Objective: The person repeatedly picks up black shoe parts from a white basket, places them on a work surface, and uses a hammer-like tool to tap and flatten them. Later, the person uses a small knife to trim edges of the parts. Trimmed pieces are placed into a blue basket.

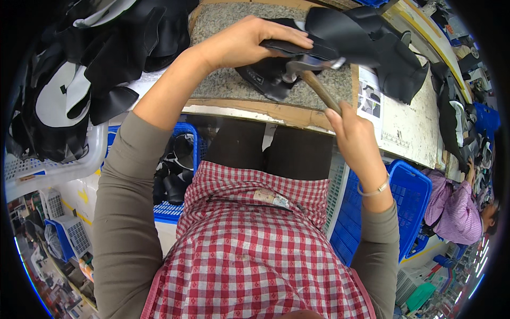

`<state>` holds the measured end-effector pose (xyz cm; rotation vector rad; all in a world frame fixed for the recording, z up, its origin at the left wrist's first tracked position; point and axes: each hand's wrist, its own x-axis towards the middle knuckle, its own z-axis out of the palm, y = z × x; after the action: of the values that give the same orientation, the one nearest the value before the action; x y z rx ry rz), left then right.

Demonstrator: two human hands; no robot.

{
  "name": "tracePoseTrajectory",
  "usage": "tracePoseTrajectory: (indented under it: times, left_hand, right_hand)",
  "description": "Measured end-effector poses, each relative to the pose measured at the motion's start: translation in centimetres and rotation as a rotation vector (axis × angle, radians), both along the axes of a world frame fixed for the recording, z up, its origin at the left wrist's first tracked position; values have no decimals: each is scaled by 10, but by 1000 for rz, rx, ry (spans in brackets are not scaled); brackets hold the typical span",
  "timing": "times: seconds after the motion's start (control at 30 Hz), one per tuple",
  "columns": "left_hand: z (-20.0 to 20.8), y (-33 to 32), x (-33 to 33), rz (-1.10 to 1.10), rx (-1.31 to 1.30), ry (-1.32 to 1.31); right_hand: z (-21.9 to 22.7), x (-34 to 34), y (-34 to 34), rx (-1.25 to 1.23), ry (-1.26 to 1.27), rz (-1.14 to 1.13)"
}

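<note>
Black leather (325, 51) is over the grey slab (332, 85), held in the left hand (260, 36) between straight fingers and thumb. The right hand (351, 127) is wrapped round a hammer (320, 90), its blurred head near the leather.

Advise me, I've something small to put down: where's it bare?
Bare: white tabletop right of the printed sheet, nearer than the black pieces; far-left corner of the grey pad, between the black pile and left hand. Crowded: mid-pad, around the hammer.
</note>
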<state>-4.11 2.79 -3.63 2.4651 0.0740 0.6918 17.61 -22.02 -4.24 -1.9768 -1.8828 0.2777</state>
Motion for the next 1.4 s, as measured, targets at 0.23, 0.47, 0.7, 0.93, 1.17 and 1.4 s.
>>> tracePoseTrajectory:
  times: [0.23, 0.47, 0.7, 0.93, 1.17, 1.4]
  left_hand:
    - [16, 10, 24, 29, -414, 257]
    - [25, 13, 37, 111, -446, 306]
    - [25, 7, 37, 130, -551, 210]
    - [24, 12, 41, 116, -552, 304]
    - [-48, -66, -2, 943, -130, -80]
    - [126, -23, -34, 966, 498, -98]
  right_hand:
    - [24, -15, 17, -2, -99, 35]
    - [3, -10, 17, 45, -200, 140]
    - [2, -6, 23, -18, -162, 165]
    - [-7, 17, 18, 105, -64, 73]
    - [-34, 17, -4, -107, 232, -139]
    - [45, -3, -46, -213, 618, 62]
